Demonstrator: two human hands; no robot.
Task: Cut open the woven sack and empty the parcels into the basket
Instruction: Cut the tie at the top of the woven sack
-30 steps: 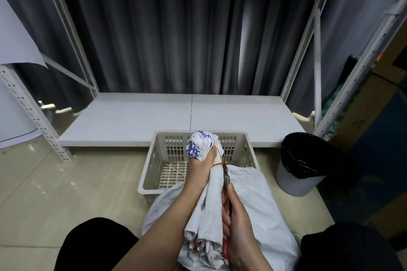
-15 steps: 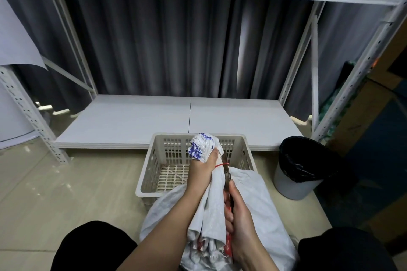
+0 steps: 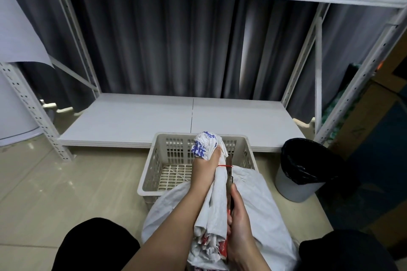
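Cutting step: left hand grips sack neck, right hand holds blade at red tie; next, sever tie w/o nicking fingers, then tip into basket.

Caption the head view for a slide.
Left hand grips woven sack neck; right hand works scissors at red tie.

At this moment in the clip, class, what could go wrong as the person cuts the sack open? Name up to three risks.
1. The blade points up the bunched neck toward the red tie, right beside the left hand; a slip could nick the fingers.
2. The sack sits before the basket, not over it, so parcels may spill on the floor.
3. The right hand holds the tool close against the cloth, so the blade might cut deeper and damage parcels.
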